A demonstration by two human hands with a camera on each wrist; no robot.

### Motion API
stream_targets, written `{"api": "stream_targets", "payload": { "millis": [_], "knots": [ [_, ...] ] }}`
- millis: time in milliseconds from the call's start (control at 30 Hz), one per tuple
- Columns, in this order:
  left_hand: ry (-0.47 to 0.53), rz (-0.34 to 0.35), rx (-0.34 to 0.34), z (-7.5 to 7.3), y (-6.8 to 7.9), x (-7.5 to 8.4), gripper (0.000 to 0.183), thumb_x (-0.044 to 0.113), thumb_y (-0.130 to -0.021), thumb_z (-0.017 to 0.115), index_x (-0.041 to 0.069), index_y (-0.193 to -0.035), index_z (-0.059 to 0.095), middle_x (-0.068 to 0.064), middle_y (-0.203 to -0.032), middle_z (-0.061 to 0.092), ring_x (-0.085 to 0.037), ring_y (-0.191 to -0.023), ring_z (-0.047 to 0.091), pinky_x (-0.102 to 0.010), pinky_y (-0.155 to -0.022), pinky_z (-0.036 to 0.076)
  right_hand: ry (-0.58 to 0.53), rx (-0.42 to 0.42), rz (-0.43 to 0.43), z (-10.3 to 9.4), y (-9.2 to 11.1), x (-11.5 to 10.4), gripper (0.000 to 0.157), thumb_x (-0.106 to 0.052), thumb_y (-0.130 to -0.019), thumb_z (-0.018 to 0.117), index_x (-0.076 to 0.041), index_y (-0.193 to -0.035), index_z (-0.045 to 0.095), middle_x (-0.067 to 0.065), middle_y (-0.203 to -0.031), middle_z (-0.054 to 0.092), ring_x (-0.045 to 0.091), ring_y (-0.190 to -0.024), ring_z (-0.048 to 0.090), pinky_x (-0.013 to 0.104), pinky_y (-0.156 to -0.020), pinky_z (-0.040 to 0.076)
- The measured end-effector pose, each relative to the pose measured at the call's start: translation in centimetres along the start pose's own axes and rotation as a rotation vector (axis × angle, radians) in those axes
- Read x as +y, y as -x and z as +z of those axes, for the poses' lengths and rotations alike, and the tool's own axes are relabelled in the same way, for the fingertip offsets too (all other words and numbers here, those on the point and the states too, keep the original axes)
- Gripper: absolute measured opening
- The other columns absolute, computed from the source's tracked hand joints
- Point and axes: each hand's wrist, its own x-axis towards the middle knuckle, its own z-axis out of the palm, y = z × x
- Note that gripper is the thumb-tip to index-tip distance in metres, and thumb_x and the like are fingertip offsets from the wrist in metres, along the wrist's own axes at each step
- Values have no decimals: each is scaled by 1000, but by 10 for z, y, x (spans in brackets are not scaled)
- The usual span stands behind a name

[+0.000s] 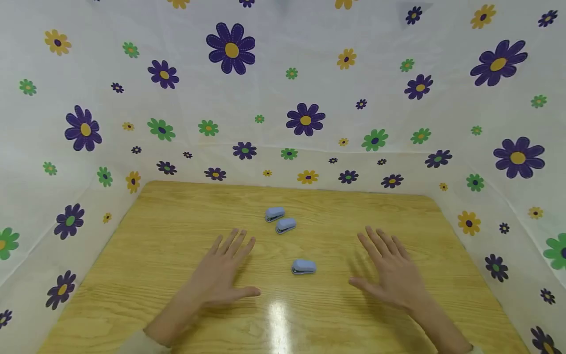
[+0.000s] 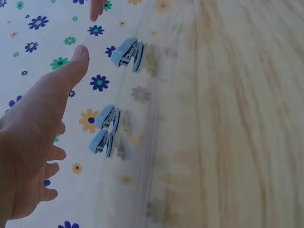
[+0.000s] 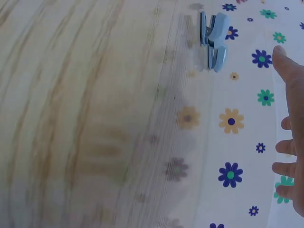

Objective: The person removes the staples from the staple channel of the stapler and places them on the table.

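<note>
Three small light-blue staplers lie on the wooden table. One stapler [image 1: 303, 267] is near the middle, between the two hands. Farther back, a second stapler [image 1: 285, 225] lies close beside a third stapler [image 1: 275, 214]. My left hand [image 1: 221, 278] is to the left of them, fingers spread and straight, thumb pointing towards the nearest stapler. On the other side my right hand [image 1: 393, 278] is held with straight fingers, its shadow falling on the table. Neither hand touches a stapler. The left wrist view shows all three staplers beyond the left thumb [image 2: 71, 66].
The wooden table [image 1: 177, 211] has a glossy top with a bright reflection at the front. White flower-printed cloth [image 1: 265, 88] stands along its back and both sides.
</note>
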Motion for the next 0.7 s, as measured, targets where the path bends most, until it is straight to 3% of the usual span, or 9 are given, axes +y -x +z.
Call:
{"api": "stream_targets", "payload": {
  "millis": [200,433,700],
  "knots": [
    [50,64,-39,11,-15,15,107,84,-89,54,14,-167,32,-18,-172,34,-37,-163,27,-60,-129,28,5,5,-72,5,-8,-11,101,-76,-84,70,-14,-160,45,14,-161,52,38,-144,52,58,-119,38],
    [34,132,-38,24,-32,28,100,85,-95,41,15,-166,35,-15,-169,40,-34,-161,32,-55,-128,33,13,3,-165,16,-17,-20,93,-79,-90,60,-12,-155,52,13,-155,58,36,-136,59,56,-112,47],
    [30,155,-81,28,-50,41,91,77,-98,47,14,-163,39,-14,-166,46,-34,-158,39,-53,-126,37,51,-71,-247,24,-31,-30,84,-76,-92,61,-13,-147,61,10,-150,63,32,-130,64,52,-108,53]
  ]
}}
